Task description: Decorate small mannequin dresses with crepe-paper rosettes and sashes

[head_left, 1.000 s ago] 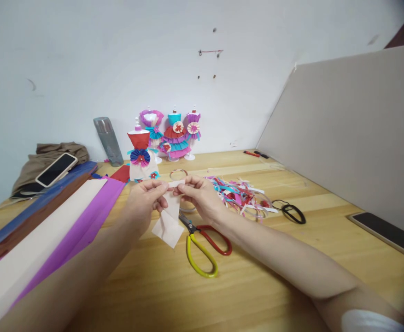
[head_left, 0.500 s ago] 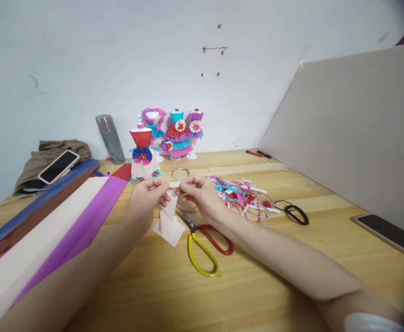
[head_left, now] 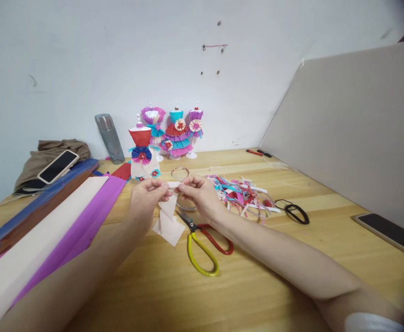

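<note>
Left hand [head_left: 146,197] and right hand [head_left: 203,197], equally near, pinch opposite ends of a pale paper strip's [head_left: 167,210] narrow, seemingly folded edge, beyond the scissors' [head_left: 193,227] blade tips. That edge runs crosswise; the strip's long axis trails back toward the person, left of the scissors. Fingertips hide the edge's ends; whether the lower end touches the table [head_left: 136,286] is unclear.
</note>
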`<state>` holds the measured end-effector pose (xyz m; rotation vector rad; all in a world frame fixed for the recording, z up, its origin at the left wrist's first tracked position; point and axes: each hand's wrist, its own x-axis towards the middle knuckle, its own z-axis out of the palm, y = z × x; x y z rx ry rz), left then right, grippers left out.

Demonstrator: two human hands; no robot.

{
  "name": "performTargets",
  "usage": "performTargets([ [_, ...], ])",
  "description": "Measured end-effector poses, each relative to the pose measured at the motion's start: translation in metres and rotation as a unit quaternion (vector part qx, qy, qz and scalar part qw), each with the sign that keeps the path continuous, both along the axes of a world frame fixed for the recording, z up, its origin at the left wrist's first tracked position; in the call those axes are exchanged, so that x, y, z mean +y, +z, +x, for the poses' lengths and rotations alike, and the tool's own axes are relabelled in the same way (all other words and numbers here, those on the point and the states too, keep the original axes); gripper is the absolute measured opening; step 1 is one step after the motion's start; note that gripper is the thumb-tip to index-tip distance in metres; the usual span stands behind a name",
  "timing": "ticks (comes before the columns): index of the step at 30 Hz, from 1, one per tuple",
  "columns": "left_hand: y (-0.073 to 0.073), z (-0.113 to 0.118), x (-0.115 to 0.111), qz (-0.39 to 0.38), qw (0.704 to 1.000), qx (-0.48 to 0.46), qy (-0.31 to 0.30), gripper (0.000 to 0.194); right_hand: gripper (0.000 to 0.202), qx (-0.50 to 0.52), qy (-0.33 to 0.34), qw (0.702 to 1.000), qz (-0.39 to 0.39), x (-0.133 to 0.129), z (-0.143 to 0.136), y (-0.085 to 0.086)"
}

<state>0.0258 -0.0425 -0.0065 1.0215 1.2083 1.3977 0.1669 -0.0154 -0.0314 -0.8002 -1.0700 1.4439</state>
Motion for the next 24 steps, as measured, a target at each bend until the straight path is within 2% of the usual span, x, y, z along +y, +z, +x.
performTargets([
  [24, -0.0024, 0.0013, 0.0018, 0.024, 1.000, -0.008, 0.017, 0.017, 0.023, 0.017, -0.028, 0.999, 0.015, 0.0041, -0.0006, -0.0045],
])
